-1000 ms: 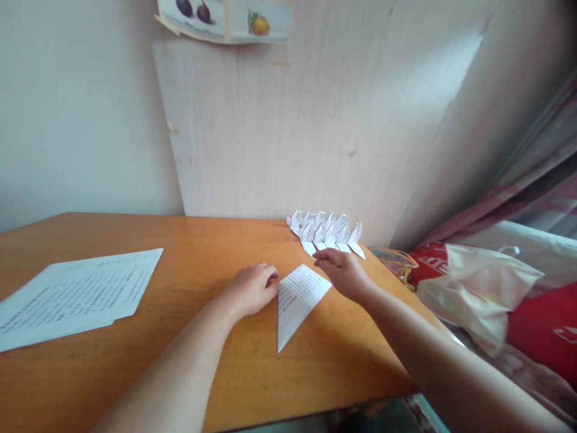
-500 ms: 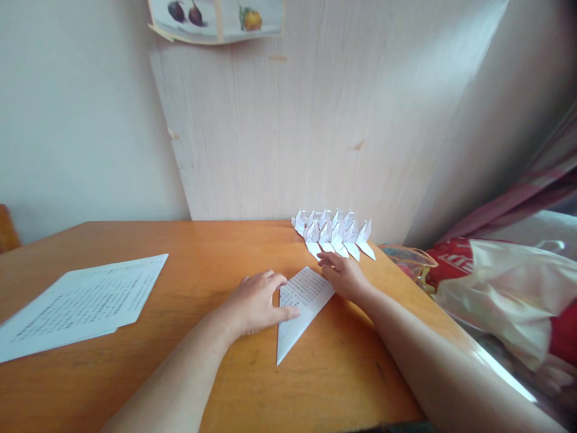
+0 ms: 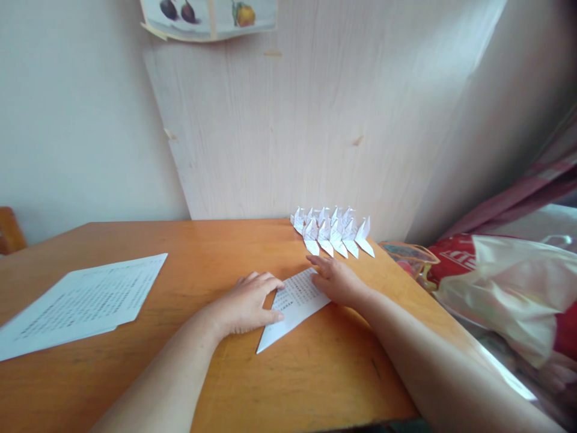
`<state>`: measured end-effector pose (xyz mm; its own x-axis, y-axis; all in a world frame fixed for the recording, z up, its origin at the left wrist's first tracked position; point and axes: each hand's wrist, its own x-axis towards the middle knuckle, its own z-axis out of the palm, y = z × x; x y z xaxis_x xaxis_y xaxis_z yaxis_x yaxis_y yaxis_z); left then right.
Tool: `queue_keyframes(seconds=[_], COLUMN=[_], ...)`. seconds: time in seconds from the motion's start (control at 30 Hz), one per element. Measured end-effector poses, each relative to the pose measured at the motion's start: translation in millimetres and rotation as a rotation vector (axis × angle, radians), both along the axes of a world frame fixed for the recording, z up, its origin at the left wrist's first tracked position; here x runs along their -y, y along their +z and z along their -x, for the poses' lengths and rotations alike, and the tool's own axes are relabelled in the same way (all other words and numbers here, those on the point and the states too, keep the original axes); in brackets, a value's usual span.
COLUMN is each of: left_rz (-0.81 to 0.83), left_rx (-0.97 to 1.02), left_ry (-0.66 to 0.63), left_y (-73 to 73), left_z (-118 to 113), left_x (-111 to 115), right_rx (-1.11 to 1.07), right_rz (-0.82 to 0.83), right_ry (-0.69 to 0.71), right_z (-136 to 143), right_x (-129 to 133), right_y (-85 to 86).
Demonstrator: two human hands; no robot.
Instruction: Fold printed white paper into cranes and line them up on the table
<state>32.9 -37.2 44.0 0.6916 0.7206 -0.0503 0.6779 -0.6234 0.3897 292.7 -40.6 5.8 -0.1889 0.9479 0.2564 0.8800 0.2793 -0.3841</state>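
A sheet of printed paper folded into a pointed kite-like shape (image 3: 295, 304) lies on the wooden table, its long tip toward me on the left. My left hand (image 3: 252, 300) holds its left edge, thumb on top near the tip and index fingertip at the upper edge. At the opposite side, my right hand (image 3: 340, 281) grips the right end, with the thumb on the print and the other fingers reaching past the far edge. That right corner is partly hidden under the hand. Behind it stand several folded paper figures (image 3: 336, 231) in two rows.
Flat printed sheets (image 3: 90, 300) are stacked at the table's left. A pale wooden board (image 3: 293, 132) rises behind the table (image 3: 216, 246), with fruit pictures (image 3: 211, 18) at its top. Beyond the right edge are plastic bags (image 3: 505, 288), and a chair back (image 3: 9, 231) shows far left.
The folded paper has turned clockwise, its near tip swinging left. Both hands have shifted slightly left with it, and the right thumb now rests farther in on the paper.
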Motion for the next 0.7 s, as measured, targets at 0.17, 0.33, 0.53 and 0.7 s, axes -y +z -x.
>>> queue_keyframes(seconds=[0.17,0.33,0.53,0.7], left_rz=[0.005,0.001,-0.013,-0.025], left_rx=[0.012,0.006,0.009,0.022], left_ry=[-0.072,-0.077,-0.077,-0.064], left_y=[-2.7,-5.3,-7.6,-8.8], left_z=[4.4,5.5,4.7,4.3], left_x=[-3.0,-4.4,-4.0,-4.7], right_rx=[0.065,0.082,-0.144,-0.375], right_rz=[0.056,0.046,0.011,0.008], right_ry=[-0.013,-0.008,-0.058,-0.175], right_z=[-0.4,-1.7,-2.1,-2.1], right_x=[1.1,0.5,-6.2,-8.0], right_y=[2.9,3.1,-5.3,-5.7])
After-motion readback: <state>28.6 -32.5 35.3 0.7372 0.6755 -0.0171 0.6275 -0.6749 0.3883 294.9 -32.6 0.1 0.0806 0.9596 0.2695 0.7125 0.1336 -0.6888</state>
